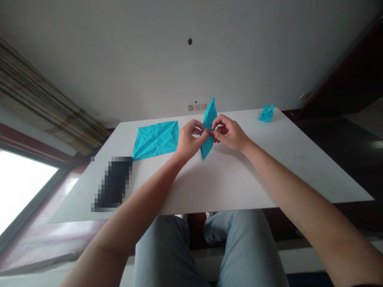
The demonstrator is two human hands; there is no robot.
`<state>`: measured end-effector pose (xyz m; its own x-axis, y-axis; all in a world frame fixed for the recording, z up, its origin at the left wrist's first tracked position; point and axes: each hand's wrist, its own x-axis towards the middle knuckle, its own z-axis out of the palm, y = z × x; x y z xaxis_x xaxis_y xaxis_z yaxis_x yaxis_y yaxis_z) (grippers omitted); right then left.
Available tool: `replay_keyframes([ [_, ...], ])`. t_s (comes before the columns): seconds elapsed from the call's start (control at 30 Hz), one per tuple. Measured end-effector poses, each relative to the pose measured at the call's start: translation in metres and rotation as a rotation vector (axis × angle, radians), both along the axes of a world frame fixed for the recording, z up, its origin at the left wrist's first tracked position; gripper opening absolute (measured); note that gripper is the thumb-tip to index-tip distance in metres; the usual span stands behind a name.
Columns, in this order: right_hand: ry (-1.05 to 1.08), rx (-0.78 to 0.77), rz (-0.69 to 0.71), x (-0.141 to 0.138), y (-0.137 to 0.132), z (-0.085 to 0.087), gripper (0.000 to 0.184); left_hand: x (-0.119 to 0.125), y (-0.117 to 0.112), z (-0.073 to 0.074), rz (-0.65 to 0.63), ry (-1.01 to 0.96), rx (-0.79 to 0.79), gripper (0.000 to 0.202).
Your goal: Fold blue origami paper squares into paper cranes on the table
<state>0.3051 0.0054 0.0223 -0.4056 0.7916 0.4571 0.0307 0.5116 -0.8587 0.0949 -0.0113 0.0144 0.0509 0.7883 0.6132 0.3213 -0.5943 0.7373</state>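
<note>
A folded piece of blue origami paper (210, 113), shaped like a long narrow diamond, is held upright above the table between my hands. My left hand (193, 135) pinches it at the middle from the left, thumb on the near face. From the right, my right hand (228, 131) grips its middle edge between thumb and forefinger, the other fingers curled. Both thumbs nearly meet at the paper's centre. To the left of my left hand lies an unfolded blue sheet (157, 139) covered in creases.
A finished-looking blue paper figure (266, 113) stands at the table's back right. At the left lies a dark, pixelated rectangular object (115, 183). The white table (221, 191) reaches back to the wall, which has sockets (197, 107). My knees are below its front edge.
</note>
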Motion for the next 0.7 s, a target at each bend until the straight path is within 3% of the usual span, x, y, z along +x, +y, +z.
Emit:
replay_keyframes([
  [0.2, -0.064, -0.021, -0.025, 0.0054, 0.0042, -0.0014, 0.044, -0.0020, -0.0015, 0.0037, -0.114, -0.009, 0.008, 0.021],
  [0.37, -0.044, -0.060, -0.012, 0.0060, 0.0008, 0.0046, 0.056, -0.0033, -0.0001, 0.0047, -0.118, -0.049, -0.032, 0.022],
  [0.57, -0.060, -0.090, -0.070, 0.0021, -0.0012, 0.0067, 0.059, -0.0028, 0.0004, 0.0050, -0.114, -0.091, -0.045, 0.022],
  [0.7, 0.006, -0.080, -0.075, 0.0019, 0.0048, 0.0056, 0.060, -0.0037, 0.0023, 0.0050, -0.181, -0.154, -0.119, 0.028],
])
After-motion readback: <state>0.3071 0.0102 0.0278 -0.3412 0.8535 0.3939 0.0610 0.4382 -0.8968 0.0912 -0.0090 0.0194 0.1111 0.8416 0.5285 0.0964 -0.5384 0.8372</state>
